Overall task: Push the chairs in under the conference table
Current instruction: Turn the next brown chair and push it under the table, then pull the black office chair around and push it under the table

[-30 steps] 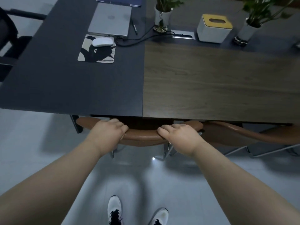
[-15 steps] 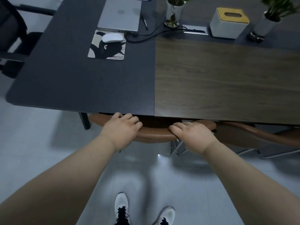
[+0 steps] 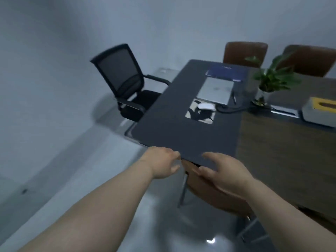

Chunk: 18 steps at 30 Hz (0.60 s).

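The conference table [image 3: 174, 135] has a dark grey end and a wood-grain part to the right. A brown chair [image 3: 205, 193] sits tucked under its near edge, only the curved back and a metal leg showing. My left hand [image 3: 161, 165] hovers at the table's edge, left of that chair back, fingers loosely bent and holding nothing. My right hand [image 3: 225, 171] is spread open just over the chair back; whether it touches is unclear. A black mesh office chair [image 3: 127, 84] stands pulled out and angled at the table's far left end.
Two more brown chairs [image 3: 245, 53] [image 3: 309, 60] stand at the far side. On the table lie a laptop [image 3: 214, 90], a mouse [image 3: 206, 107], a potted plant [image 3: 271, 79] and a tissue box [image 3: 320, 110]. Grey floor and wall lie to the left.
Both hands have let go of the brown chair back and opened. The view has swung up and left, bringing the black mesh chair and the far chairs into sight.
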Tool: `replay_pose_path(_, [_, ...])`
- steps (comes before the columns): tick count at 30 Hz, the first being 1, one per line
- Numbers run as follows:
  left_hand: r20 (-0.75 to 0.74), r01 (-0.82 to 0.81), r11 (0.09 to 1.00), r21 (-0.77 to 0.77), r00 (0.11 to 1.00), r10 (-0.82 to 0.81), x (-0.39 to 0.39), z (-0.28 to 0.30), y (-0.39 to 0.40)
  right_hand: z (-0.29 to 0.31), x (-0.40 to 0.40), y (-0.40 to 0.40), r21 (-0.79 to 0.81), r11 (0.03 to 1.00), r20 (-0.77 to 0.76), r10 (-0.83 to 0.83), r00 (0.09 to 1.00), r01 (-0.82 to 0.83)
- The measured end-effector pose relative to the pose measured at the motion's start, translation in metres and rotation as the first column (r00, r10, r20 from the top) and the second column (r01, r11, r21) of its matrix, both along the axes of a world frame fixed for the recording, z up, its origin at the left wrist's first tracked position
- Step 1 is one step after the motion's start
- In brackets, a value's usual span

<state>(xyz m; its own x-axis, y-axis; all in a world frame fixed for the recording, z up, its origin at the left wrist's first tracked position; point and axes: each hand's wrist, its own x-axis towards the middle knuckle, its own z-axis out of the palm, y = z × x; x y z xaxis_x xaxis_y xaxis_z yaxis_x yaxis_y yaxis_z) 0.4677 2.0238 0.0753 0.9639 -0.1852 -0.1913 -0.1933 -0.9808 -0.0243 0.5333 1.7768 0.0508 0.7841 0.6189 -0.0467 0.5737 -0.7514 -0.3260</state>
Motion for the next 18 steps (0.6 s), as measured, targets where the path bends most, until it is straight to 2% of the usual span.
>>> replay_pose_path(6, [0.052,-0.218,0.975,-0.041,0.974,0.220,-0.055,0.069,0.135,0.056,-0.017,0.137,-0.054,0.980,-0.020,0.192,0.981,-0.193])
replay_pose_path(10, [0.092,-0.313,0.947,-0.068,0.944,0.318,-0.075,0.087,0.232,0.078,-0.012,0.234,-0.108,0.969,-0.047,0.220,0.974,-0.224])
replay_pose_path(15, [0.044,-0.458,0.857,-0.237,0.876,0.481,-0.090,0.093,0.345,0.100,-0.014,0.358,0.214,0.975,-0.238,0.104,0.966,-0.052])
replay_pose_path(18, [-0.021,-0.551,0.759,-0.347,0.813,0.582,-0.090,0.091,0.404,0.101,-0.015,0.418,0.311,0.950,-0.330,0.075,0.941,0.033])
